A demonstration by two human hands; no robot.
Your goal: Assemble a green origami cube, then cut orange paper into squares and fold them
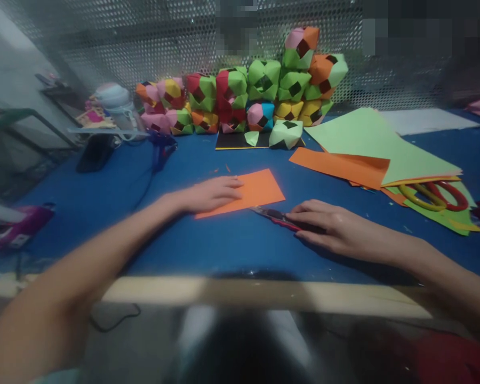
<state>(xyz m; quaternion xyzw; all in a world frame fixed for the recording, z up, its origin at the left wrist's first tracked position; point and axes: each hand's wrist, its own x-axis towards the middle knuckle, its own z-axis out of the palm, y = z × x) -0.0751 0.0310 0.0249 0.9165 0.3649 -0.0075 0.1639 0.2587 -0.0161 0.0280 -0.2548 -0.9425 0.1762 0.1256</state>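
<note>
far l., a purple item [28, 224], blurred, near the table edge. next, a dark phone [96, 152] lying on the blue tabletop [232, 248], w/ a pale bottle [120, 104] behind it. then a dark blue gadget [162, 146], type unclear.

left hand [216, 192] lies palm down, fingers stretched flat & close together, nothing gripped. orange paper [264, 186] is flat on the table under those fingers: part sticks out twd the person, most runs rt past the fingertips.

behind, a row of multicol. folded-paper blocks [232, 88], stacked; in front of it a black sheet [232, 141] w/ a pale green folded pc [288, 133].

red-and-dark cutter [278, 216] points l., metal tip at the paper's near edge; can't tell if touching. right hand [324, 221] has its fingers curled narrow round the cutter's rear, well apart from left hand.

rt & further back, orange folded strip [340, 165] leans on light green sheets [396, 141]. then a yellow ring [410, 198] & red ring [462, 197] side by side, on paper scraps.
</note>
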